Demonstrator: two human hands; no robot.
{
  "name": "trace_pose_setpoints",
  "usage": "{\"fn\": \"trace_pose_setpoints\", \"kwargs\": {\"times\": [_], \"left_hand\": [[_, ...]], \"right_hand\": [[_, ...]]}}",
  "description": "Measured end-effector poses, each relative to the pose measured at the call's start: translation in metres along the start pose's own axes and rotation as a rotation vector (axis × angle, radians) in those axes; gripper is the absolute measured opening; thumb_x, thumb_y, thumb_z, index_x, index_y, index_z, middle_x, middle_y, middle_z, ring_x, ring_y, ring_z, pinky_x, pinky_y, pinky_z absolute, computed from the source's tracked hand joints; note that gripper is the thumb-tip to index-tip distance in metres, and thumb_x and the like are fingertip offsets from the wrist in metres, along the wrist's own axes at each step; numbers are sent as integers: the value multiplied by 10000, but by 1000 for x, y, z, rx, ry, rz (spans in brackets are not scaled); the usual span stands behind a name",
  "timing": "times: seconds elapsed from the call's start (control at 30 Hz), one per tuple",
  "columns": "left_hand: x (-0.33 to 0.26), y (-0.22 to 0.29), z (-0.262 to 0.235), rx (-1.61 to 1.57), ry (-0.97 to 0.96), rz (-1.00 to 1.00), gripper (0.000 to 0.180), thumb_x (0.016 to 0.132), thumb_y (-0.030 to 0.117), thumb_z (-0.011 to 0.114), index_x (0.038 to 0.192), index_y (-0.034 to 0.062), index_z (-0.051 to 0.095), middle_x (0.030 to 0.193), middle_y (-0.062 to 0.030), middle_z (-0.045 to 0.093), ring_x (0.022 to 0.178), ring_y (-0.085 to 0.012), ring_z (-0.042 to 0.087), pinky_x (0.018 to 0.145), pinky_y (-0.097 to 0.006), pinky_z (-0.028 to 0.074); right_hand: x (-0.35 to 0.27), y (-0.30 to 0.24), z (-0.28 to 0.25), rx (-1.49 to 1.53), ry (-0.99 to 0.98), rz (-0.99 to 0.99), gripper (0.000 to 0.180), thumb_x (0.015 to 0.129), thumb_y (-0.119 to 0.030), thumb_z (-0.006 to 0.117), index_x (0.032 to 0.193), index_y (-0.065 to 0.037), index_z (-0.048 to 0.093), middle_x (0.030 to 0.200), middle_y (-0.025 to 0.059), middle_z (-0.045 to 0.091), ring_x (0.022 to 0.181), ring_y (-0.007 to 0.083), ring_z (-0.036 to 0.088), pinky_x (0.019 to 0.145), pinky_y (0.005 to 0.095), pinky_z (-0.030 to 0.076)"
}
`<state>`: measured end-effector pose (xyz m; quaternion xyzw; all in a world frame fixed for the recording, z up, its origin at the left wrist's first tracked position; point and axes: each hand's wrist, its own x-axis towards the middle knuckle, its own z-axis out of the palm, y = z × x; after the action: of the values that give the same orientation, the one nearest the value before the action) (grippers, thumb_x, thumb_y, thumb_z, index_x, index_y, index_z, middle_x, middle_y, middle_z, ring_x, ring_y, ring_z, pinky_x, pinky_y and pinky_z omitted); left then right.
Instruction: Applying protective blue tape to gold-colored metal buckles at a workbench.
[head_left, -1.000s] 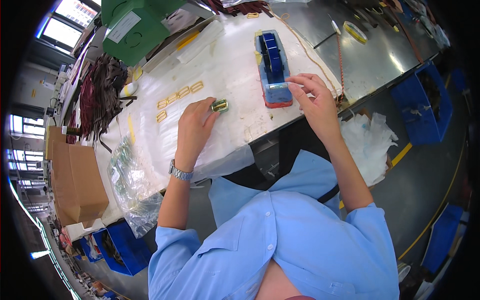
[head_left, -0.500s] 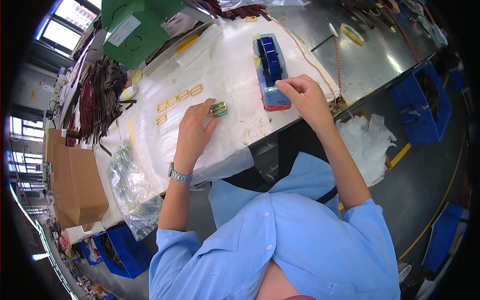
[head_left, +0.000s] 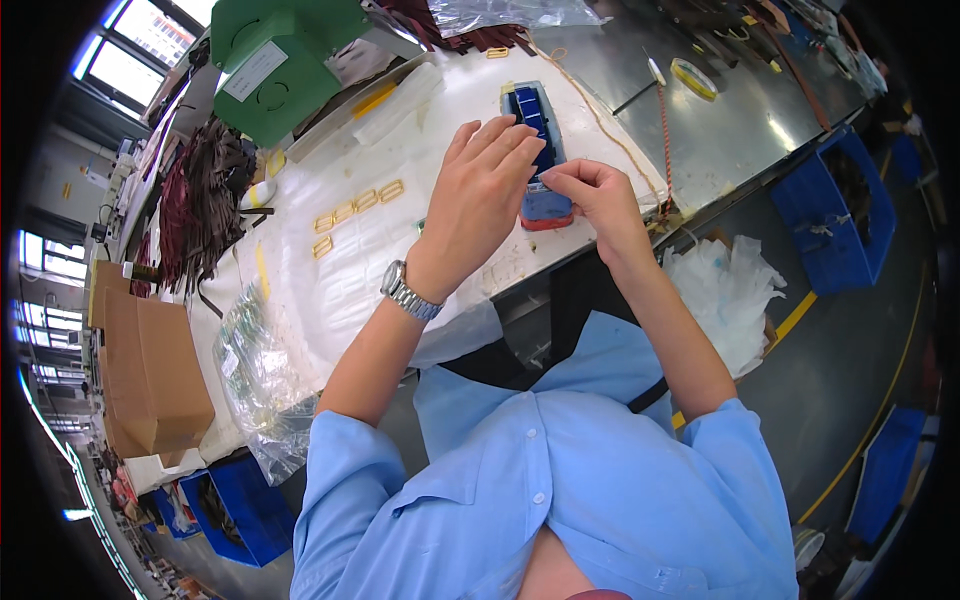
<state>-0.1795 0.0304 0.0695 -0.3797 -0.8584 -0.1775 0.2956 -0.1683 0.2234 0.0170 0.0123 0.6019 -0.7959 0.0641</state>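
tape-drawing seems under way, not finished: your right hand (head_left: 603, 202) pinches narrowly at the blue plastic tape dispenser (head_left: 547, 207), right of the gold oblong metal buckles (head_left: 366, 199); whether your left hand (head_left: 478, 190) holds anything is hidden.

The tape dispenser (head_left: 546, 207) is blue with a red base; the buckles (head_left: 357, 204) are gold, the surface (head_left: 462, 95) white. The shirt (head_left: 600, 480) is plain light blue, the wristwatch (head_left: 414, 297) silver, the machine housing (head_left: 300, 97) green. Yellow lines (head_left: 793, 320) stripe the grey floor (head_left: 845, 350).

A blue tape dispenser (head_left: 547, 206) (red-based) stands on the table (head_left: 468, 85).
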Motion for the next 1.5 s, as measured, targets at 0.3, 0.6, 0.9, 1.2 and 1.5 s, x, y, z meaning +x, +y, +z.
{"fn": "trace_pose_setpoints", "kwargs": {"times": [0.3,0.6,0.9,1.2,1.5], "left_hand": [[18,-17,24,39,35,-75,379,983,134,749,1339,10,709,1405,-181,709,1309,-379,658,1093,-462,523],[18,-31,37,23,20,-133,492,1003,208,765,1450,42,645,1489,-179,664,1277,-395,679,1061,-456,560],[-33,-64,-39,20,78,-340,176,978,157,765,1126,60,764,1084,-136,782,980,-358,739,844,-430,591],[-189,-144,-119,415,-458,-500,67,972,104,682,965,41,701,924,-155,721,916,-388,707,804,-492,561],[-205,-151,-126,328,-457,-591,56,943,40,695,994,18,689,913,-156,718,878,-351,705,803,-454,569]], "right_hand": [[-108,2,13,119,-59,91,73,997,-94,779,982,-31,744,890,-33,657,816,44,542,772,225,434],[-137,107,-30,-133,-44,190,128,987,-109,808,948,1,756,935,-22,587,812,44,539,738,233,433],[-142,100,-25,-202,-24,33,91,993,-54,772,966,27,742,1044,25,585,828,68,577,711,222,475],[-150,83,-23,-38,-44,96,80,992,-68,778,971,5,751,1107,44,662,840,76,585,745,245,491],[-156,59,-21,65,-141,214,113,1064,-102,708,1079,9,725,983,149,817,824,152,768,749,279,597]]}}
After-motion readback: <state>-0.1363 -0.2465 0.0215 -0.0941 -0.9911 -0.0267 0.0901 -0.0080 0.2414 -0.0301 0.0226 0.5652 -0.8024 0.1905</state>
